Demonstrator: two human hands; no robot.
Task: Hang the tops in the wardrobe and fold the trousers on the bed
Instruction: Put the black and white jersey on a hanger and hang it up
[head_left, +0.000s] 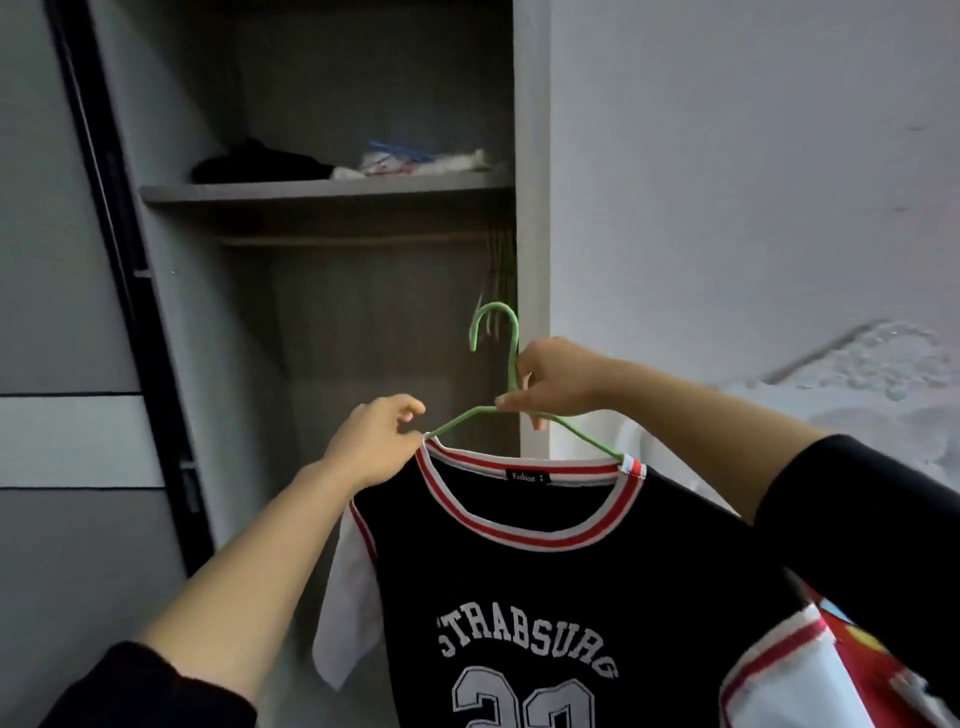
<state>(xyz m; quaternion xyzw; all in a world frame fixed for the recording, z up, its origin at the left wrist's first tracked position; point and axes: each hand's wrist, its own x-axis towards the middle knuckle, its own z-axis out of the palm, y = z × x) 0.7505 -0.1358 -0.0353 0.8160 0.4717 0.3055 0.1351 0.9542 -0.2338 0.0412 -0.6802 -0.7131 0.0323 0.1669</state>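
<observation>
1. A black jersey top (519, 571) with a red-and-white striped collar, white sleeves and white lettering hangs front-to-camera on a green wire hanger (587, 436). It is held up before the open grey wardrobe (531, 156), below the wardrobe's rail (363, 240).
2. The hanger's long axis runs left to right, with the right end slightly lower. Its hook stands upright and curls open to the left, just below a bunch of bare hangers (501, 260) at the rail's right end.
3. The right hand (556, 379) pinches the hanger's stem.
4. The left hand (374, 441) grips the collar at the hanger's left end.
5. A dark bundle (260, 163) lies on the shelf (322, 193) above.
</observation>
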